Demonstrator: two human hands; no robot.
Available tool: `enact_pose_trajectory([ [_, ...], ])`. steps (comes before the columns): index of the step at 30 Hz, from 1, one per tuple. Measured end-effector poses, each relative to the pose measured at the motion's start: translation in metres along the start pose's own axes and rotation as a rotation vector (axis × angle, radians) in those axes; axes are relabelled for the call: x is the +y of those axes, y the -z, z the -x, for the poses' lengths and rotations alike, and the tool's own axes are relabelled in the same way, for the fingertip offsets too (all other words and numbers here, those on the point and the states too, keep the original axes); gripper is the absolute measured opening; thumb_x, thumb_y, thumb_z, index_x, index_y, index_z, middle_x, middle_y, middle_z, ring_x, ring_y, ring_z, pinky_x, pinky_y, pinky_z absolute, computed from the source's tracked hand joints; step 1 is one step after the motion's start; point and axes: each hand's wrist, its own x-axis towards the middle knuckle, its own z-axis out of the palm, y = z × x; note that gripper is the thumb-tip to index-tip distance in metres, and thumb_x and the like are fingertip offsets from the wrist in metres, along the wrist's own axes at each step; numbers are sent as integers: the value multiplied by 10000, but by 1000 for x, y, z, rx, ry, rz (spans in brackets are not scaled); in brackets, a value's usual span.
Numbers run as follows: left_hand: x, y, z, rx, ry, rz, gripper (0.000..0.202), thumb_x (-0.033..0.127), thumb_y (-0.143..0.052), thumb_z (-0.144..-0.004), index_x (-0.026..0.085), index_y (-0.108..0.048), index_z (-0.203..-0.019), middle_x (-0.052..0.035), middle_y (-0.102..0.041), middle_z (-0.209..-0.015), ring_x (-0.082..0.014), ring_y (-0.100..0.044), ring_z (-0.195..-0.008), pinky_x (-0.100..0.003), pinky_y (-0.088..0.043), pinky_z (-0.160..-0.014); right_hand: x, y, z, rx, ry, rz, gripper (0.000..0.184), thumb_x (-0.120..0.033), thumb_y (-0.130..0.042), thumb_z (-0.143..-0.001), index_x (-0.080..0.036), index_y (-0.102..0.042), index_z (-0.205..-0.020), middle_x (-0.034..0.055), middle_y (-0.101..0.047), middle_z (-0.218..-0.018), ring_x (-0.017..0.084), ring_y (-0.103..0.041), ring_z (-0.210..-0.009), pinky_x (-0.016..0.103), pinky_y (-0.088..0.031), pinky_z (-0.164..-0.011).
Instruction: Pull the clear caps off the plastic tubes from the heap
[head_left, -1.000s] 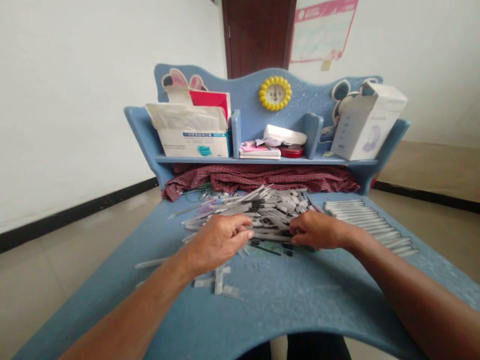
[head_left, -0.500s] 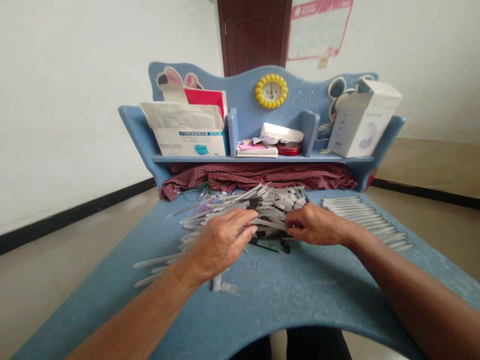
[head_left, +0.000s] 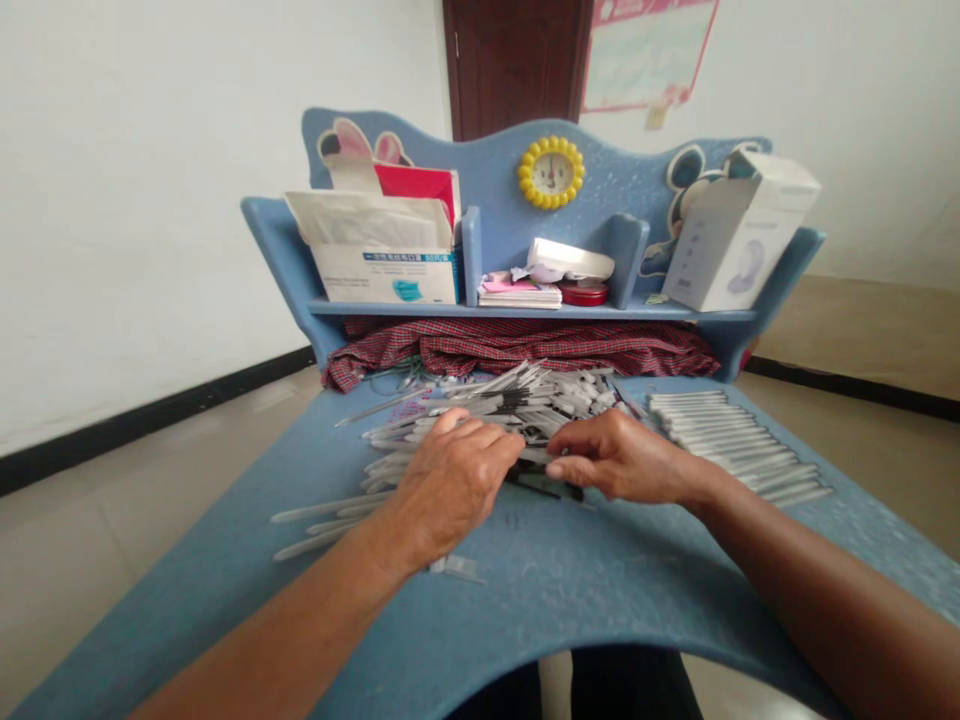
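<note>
A heap of translucent white pens (head_left: 547,395), some with black parts, lies on the blue table (head_left: 570,590) in front of me. My left hand (head_left: 465,475) is at the heap's near side, palm down, fingers closed. Across from it, my right hand (head_left: 619,458) has its thumb and forefinger curled together. A pale pen (head_left: 535,455) spans the short gap between the fingertips of both hands; its ends are hidden by the fingers. Below the hands lie dark thin pieces (head_left: 540,487). Several pens (head_left: 322,525) stick out to the left of my left forearm.
Pens in a neat side-by-side row (head_left: 739,445) lie at the right. Small clear pieces (head_left: 461,568) lie near my left wrist. Behind the heap, a checked cloth (head_left: 525,345) is bundled under a shelf holding a mask box (head_left: 382,270), a white box (head_left: 739,240) and a red tin (head_left: 583,292).
My left hand has turned more palm down, its fingers covering more of the pen. My right hand has shifted slightly left, closing the gap between the hands.
</note>
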Motion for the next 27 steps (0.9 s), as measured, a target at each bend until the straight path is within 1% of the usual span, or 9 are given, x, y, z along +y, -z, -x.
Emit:
enact_pose_trajectory([
  [2, -6, 0, 1, 15, 57, 51, 208, 165, -423, -870, 167, -624, -925, -55, -682, -804, -196, -619, -780, -375, -421, -804, 7, 3, 0, 20, -95, -81, 362, -429, -399, -889, -138, -546, -733, -35, -501, -550, 54, -430, -410, 177, -310, -427],
  [4, -11, 2, 1, 36, 162, 157, 217, 203, -433, -868, 172, -626, -961, -61, -694, -853, -198, -631, -824, -347, -444, -804, 11, 2, -2, 74, -155, -15, 394, -424, -350, -909, -142, -539, -709, -18, -527, -549, 65, -459, -409, 185, -332, -437],
  [7, -13, 7, 0, 61, 384, 405, 290, 273, -449, -855, 171, -600, -1081, -44, -701, -854, -180, -646, -791, -305, -479, -766, 7, -9, -4, 49, -134, 311, 259, -324, -435, -873, -160, -606, -770, 28, -616, -636, 119, -564, -566, 217, -383, -545],
  [9, -11, 9, -1, 62, 502, 588, 366, 296, -446, -846, 147, -563, -1159, -30, -696, -788, -160, -647, -698, -291, -493, -716, -2, -18, -6, -45, -119, 538, 207, -284, -466, -843, -173, -640, -823, 70, -663, -705, 176, -607, -648, 257, -398, -586],
  [11, -9, 10, -2, 66, 561, 733, 408, 300, -445, -834, 121, -542, -1188, -23, -684, -739, -146, -637, -633, -281, -499, -672, -12, -27, -7, -128, -125, 693, 237, -259, -437, -842, -163, -654, -854, 118, -686, -749, 224, -630, -667, 293, -411, -583],
  [14, -7, 10, -4, 62, 574, 834, 386, 290, -456, -818, 122, -566, -1148, -22, -679, -753, -141, -639, -640, -266, -501, -650, -22, -35, -11, -201, -153, 800, 263, -209, -410, -827, -150, -664, -856, 152, -699, -784, 250, -650, -686, 314, -430, -584],
  [18, -10, 10, -3, 32, 500, 724, 270, 269, -464, -823, 164, -625, -1013, -5, -684, -778, -150, -639, -727, -268, -490, -713, -23, -34, -14, -231, -167, 824, 271, -188, -404, -802, -142, -666, -850, 153, -700, -777, 261, -658, -697, 313, -430, -572],
  [22, -19, 12, 1, 16, 400, 503, 229, 225, -460, -826, 173, -645, -951, -41, -692, -929, -192, -622, -895, -312, -452, -837, -16, -18, -9, -197, -160, 813, 260, -193, -406, -792, -157, -662, -823, 129, -697, -772, 237, -645, -688, 291, -385, -562],
  [27, -33, 13, 5, -61, 311, 377, 232, 159, -459, -809, 157, -643, -951, -74, -682, -945, -206, -621, -902, -317, -451, -827, -6, 12, 5, -87, -205, 776, 217, -181, -427, -775, -185, -638, -723, 56, -661, -672, 157, -579, -604, 255, -294, -533],
])
